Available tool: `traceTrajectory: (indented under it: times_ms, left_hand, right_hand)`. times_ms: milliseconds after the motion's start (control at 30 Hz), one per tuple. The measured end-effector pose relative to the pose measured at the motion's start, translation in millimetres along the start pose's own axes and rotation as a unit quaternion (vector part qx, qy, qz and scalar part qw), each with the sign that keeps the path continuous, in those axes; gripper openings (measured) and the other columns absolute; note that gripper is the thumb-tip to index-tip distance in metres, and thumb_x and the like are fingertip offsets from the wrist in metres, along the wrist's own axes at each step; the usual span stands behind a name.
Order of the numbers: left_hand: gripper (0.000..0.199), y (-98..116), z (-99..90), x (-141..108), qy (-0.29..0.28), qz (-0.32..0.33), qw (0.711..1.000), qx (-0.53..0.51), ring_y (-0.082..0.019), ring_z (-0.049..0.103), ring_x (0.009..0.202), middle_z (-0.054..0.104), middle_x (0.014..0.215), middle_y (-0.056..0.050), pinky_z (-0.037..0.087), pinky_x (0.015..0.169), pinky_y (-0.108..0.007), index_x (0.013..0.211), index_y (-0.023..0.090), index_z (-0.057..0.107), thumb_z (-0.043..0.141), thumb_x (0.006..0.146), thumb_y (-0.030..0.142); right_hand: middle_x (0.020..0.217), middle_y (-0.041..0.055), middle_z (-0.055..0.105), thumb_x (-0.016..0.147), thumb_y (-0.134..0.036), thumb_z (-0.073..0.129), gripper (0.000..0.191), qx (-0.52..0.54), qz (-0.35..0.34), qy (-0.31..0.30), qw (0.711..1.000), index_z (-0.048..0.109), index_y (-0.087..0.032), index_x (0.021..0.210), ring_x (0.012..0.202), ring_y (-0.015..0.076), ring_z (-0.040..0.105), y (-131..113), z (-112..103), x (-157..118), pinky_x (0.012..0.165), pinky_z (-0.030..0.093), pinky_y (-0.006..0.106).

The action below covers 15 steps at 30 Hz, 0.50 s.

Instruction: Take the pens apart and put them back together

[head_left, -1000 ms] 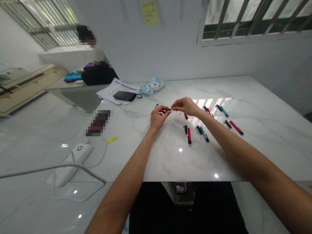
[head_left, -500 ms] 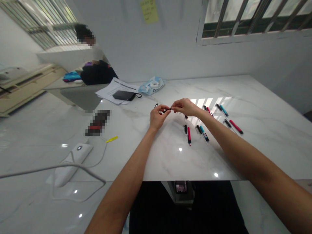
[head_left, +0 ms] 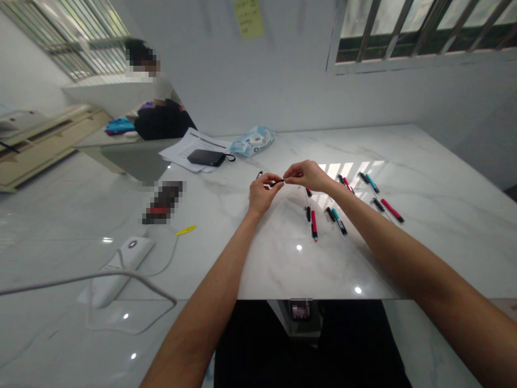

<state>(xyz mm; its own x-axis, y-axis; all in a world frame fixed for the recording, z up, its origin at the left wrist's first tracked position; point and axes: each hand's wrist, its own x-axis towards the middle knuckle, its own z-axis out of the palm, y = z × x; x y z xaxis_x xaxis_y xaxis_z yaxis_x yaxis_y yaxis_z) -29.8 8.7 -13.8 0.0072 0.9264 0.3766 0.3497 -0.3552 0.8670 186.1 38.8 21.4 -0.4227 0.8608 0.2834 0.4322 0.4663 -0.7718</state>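
Note:
Between my two hands is a small black pen part (head_left: 277,183). My left hand (head_left: 262,194) pinches it between thumb and fingers, and the fingertips of my right hand (head_left: 305,177) close on its right end. Just behind my left hand a dark-tipped pen piece (head_left: 259,175) lies on the table. Nearer me lie a red pen barrel (head_left: 314,225) and a teal pen barrel (head_left: 339,221), each beside a black piece. Beyond my right forearm are another teal barrel (head_left: 372,183) and a red barrel (head_left: 391,210).
A white power strip (head_left: 123,269) with a grey cable lies at left, near a yellow tag (head_left: 186,230) and a blurred dark object (head_left: 163,202). Papers (head_left: 177,151), a black pouch (head_left: 205,157) and a blue packet (head_left: 252,141) stand behind. A person (head_left: 161,108) sits at far left.
My right hand's fingers have shifted very slightly around the black part. The whole view has moved a little; the pens lie as before.

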Motion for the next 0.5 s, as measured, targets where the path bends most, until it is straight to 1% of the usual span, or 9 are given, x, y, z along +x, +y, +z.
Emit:
traceTrajectory:
  times_ms: [100, 200, 300, 333, 400, 467, 500]
  left_hand:
    - [0.016, 0.1, -0.2, 0.0, -0.005, 0.006, 1.0, -0.006, -0.019, 0.071, 0.084, 0.083, 0.097, -0.004, 0.047, 0.07, -0.029, 0.09, 0.024, 0.081, 0.085, 0.081, 0.037]
    - [0.015, 0.7, -0.2, -0.2, -0.009, 0.008, 1.0, -0.008, -0.019, 0.07, 0.083, 0.083, 0.097, -0.004, 0.046, 0.07, -0.029, 0.089, 0.024, 0.081, 0.085, 0.082, 0.037]
    - [0.016, 2.0, -0.3, -0.6, -0.012, 0.006, 1.0, -0.005, -0.019, 0.069, 0.084, 0.083, 0.098, -0.004, 0.046, 0.069, -0.029, 0.089, 0.025, 0.08, 0.085, 0.082, 0.038]
    - [0.016, 2.3, -0.2, -0.7, -0.013, 0.006, 1.0, -0.005, -0.019, 0.07, 0.085, 0.083, 0.098, -0.004, 0.047, 0.07, -0.029, 0.09, 0.025, 0.08, 0.085, 0.082, 0.038]
    - [0.016, 2.4, -0.2, -0.9, -0.012, 0.006, 1.0, -0.002, -0.019, 0.07, 0.086, 0.083, 0.098, -0.004, 0.047, 0.07, -0.029, 0.09, 0.025, 0.081, 0.085, 0.082, 0.038]
    - [0.016, 1.9, -0.1, -1.0, -0.009, 0.004, 1.0, 0.001, -0.019, 0.071, 0.087, 0.083, 0.098, -0.004, 0.048, 0.07, -0.029, 0.09, 0.025, 0.081, 0.084, 0.082, 0.038]
    - [0.016, 1.4, -0.1, -0.9, -0.008, 0.002, 1.0, 0.002, -0.019, 0.071, 0.087, 0.083, 0.098, -0.004, 0.048, 0.071, -0.029, 0.09, 0.025, 0.081, 0.084, 0.082, 0.038]
  right_hand:
    - [0.084, 0.007, 0.084, 0.094, -0.039, 0.077, 0.023, -0.026, 0.011, -0.017, 0.999, 0.086, -0.018, 0.095, 0.077, 0.0187, 0.074, -1.9, 0.7, -0.6, 0.074, 0.051, 0.029]
    - [0.082, 0.0073, 0.082, 0.101, -0.044, 0.068, 0.033, -0.04, 0.026, -0.033, 0.998, 0.084, -0.017, 0.088, 0.074, 0.0174, 0.071, -6.4, 0.2, -1.9, 0.071, 0.048, 0.028]
    - [0.081, 0.0078, 0.081, 0.106, -0.045, 0.059, 0.043, -0.044, 0.029, -0.056, 0.997, 0.082, -0.017, 0.084, 0.073, 0.0172, 0.071, -10.9, -2.1, -3.8, 0.071, 0.048, 0.029]
    - [0.083, 0.008, 0.081, 0.106, -0.046, 0.058, 0.042, -0.043, 0.028, -0.066, 0.996, 0.082, -0.017, 0.087, 0.075, 0.0174, 0.071, -11.8, -3.0, -4.4, 0.072, 0.049, 0.029]
    - [0.09, 0.0084, 0.083, 0.103, -0.043, 0.063, 0.033, -0.033, 0.028, -0.075, 0.996, 0.083, -0.017, 0.101, 0.08, 0.0182, 0.073, -12.5, -4.2, -5.5, 0.072, 0.05, 0.028]
    - [0.098, 0.0085, 0.083, 0.098, -0.037, 0.07, 0.027, -0.022, 0.022, -0.062, 0.998, 0.081, -0.017, 0.113, 0.085, 0.0187, 0.074, -11.9, -4.4, -5.8, 0.073, 0.051, 0.027]
    - [0.099, 0.0082, 0.083, 0.096, -0.034, 0.071, 0.026, -0.025, 0.016, -0.053, 0.998, 0.08, -0.017, 0.113, 0.086, 0.0186, 0.074, -11.3, -4.1, -5.7, 0.074, 0.051, 0.027]
